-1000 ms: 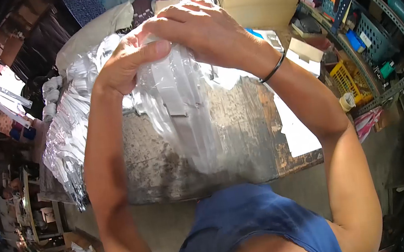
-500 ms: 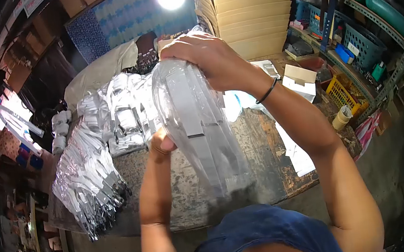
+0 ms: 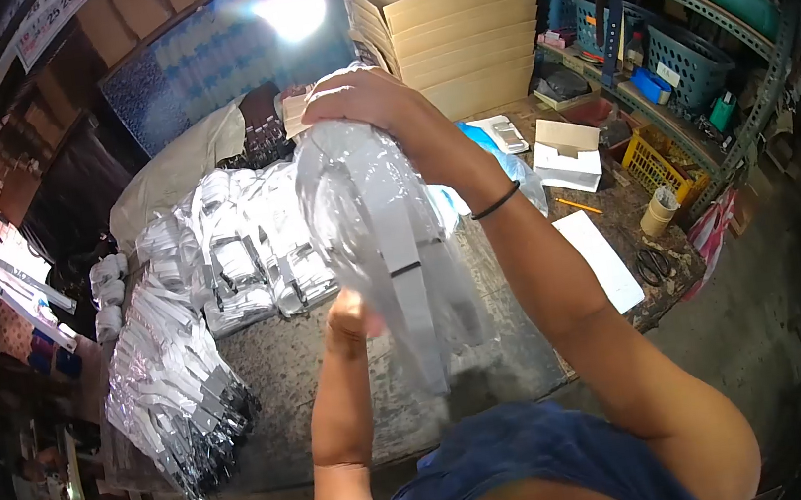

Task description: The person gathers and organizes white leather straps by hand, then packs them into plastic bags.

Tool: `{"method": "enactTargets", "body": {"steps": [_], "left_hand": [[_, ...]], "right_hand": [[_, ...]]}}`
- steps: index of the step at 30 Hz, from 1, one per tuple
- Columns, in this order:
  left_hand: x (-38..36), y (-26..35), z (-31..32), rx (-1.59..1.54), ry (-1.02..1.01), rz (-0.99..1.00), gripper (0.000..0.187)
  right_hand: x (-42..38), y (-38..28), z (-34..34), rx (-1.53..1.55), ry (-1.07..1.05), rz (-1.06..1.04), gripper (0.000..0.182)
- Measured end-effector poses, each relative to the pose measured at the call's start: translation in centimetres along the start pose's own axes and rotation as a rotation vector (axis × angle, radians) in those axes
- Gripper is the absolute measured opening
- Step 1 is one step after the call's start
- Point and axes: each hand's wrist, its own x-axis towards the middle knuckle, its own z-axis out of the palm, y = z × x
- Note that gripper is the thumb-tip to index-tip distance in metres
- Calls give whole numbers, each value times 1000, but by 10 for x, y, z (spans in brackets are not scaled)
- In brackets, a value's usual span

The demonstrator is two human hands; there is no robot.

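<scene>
A long clear plastic bundle with grey-white strips inside [image 3: 397, 240] is held up over the dark worktable [image 3: 282, 384]. My right hand [image 3: 357, 95] is closed over its top end, with a black band on that wrist. At the bundle's lower left side is my left hand [image 3: 353, 314], its thumb showing and its other fingers hidden behind the plastic. To the left lies a fanned pile of similar wrapped strips [image 3: 171, 378] with dark ends. Behind it are stacked wrapped white bundles [image 3: 249, 239].
Nested cardboard boxes [image 3: 464, 32] stand at the back. On the right are a small white box [image 3: 567, 155], an orange pencil [image 3: 579, 205], white paper [image 3: 602, 260], scissors [image 3: 655, 266], a yellow basket [image 3: 655, 164] and shelves with teal baskets [image 3: 688, 65].
The view has shifted, so the surroundings sit further left and the pencil and scissors now show. The bundle stays between both hands, and my left hand sits slightly lower along it.
</scene>
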Motion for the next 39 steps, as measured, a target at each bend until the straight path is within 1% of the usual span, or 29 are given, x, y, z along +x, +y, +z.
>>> {"method": "enactTargets", "body": {"steps": [2,3,4,6,7,9,10,12,13,14,15,16,18,19,21,22,23,24,26,27,28,30,31,32,34,35,37,38,39], "left_hand": [[1,-9,2,447,52,-7,80],[-2,-12,8,547,164,-2,76],[-3,-16,14,543,163,-6,76],[-2,-22,34,520,281,37,67],[-1,-24,44,514,279,30,67],[1,-29,61,355,224,6,59],[0,-35,65,351,223,2,59],[-3,-44,72,389,287,77,48],[-2,-48,75,389,288,76,48],[-2,-52,77,412,365,115,44],[-3,-54,79,434,445,155,39],[-4,-54,81,433,449,153,39],[-3,-52,85,405,443,95,33],[-4,-53,85,406,444,95,33],[-4,-54,85,531,407,103,34],[-6,-53,84,534,404,104,34],[-10,-50,83,481,470,24,35],[-14,-46,81,425,536,-57,37],[-21,-31,74,406,516,-60,38],[-23,-22,71,391,496,-61,39],[-25,-13,70,392,495,-65,39],[-28,9,71,584,540,-104,45],[-31,18,60,628,472,-123,48],[-34,27,55,635,474,-122,48],[-37,39,48,707,493,-196,42],[-37,41,45,713,499,-190,42],[-37,47,39,656,476,-109,45],[-38,48,35,661,486,-101,45],[-38,49,31,680,487,-69,48]], "right_hand": [[-2,-6,1,44,-24,36,38],[-2,-9,0,45,-26,40,38],[-2,-12,-1,63,-15,17,36],[-1,-19,-4,75,-2,3,34],[-1,-22,-4,118,-6,-2,33],[-3,-27,-3,159,-12,2,32],[-3,-29,-3,182,-12,9,31],[-3,-29,0,206,-10,13,31],[-3,-28,1,141,-24,-21,32],[-4,-28,2,76,-39,-55,32],[-6,-28,3,79,-41,-53,32],[-7,-28,3,108,-38,-37,33],[-9,-31,2,138,-34,-21,34],[-10,-33,1,115,-34,-8,35],[-9,-35,1,91,-31,2,36],[-7,-35,2,43,-37,-49,38],[-6,-36,2,-5,-46,-98,41],[-5,-36,-1,-6,-46,-96,41],[0,-35,-8,-91,-126,3,50],[2,-33,-11,-134,-163,15,61],[3,-32,-13,-134,-161,18,61],[9,-36,-19,-214,-200,89,68],[13,-38,-22,-182,-259,174,70],[13,-36,-19,-179,-254,171,70],[12,-31,-11,43,-73,123,68],[14,-33,-10,48,-72,115,68],[19,-39,-6,90,-78,268,69],[22,-42,-4,100,-80,258,69],[25,-46,-3,110,-89,324,69]]}}
